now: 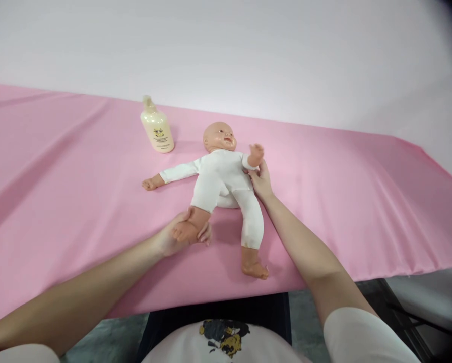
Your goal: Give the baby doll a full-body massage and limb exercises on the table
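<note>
1. I see the desk [324, 201], draped in pink cloth, filling the view.
2. The doll [220, 176] lies on its back at the centre, head toward 12 o'clock.
3. My left hand [180, 234], at the doll's 7 o'clock, has its grip closed around the bare foot; I judge a loose, steady hold suits the soft leg best.
4. My right hand [261, 179], at 3 o'clock, touches the doll's side under its raised arm, fingers together, clasping nothing that I can tell.
5. A cream bottle [156, 126] stands at 11 o'clock, apart.
</note>
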Available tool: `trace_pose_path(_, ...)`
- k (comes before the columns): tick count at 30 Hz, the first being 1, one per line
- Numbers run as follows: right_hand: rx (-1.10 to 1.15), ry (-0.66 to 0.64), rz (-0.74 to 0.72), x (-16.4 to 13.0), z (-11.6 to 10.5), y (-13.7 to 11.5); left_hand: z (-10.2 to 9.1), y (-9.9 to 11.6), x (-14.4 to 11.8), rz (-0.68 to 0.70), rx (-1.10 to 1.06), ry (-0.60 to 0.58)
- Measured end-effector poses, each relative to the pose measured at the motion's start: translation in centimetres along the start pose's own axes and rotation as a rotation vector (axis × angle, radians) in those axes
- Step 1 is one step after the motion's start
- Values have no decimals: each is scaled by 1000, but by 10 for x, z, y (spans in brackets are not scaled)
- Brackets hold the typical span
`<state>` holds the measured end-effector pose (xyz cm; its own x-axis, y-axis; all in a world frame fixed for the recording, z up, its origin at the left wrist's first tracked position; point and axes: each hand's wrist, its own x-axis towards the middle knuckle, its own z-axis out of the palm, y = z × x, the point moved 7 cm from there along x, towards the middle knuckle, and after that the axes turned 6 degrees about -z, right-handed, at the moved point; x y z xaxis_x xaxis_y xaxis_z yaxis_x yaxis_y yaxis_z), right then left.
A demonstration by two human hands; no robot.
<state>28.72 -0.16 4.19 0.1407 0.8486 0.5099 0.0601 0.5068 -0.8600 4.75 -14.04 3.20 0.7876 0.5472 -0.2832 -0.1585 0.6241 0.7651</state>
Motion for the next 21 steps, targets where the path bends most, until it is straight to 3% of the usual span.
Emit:
trace_pose_path(5,-277,-218,-312,-3,11,-25,-1,7,4,-40,-104,61)
trace_pose_path(12,-326,-252,-361,-1,11,-18,-7,-4,6,-89,-84,81)
trace_pose_path(14,-320,-249,-337,-1,12,-17,-7,-6,7,-72,-73,45)
trace_pose_path(17,-283,-200,-244,-2,11,-16,3,-8,5,-48,-51,-102)
trace_pose_path(21,-70,-30,52,-1,2,0,22,-17,-6,-79,3,-299)
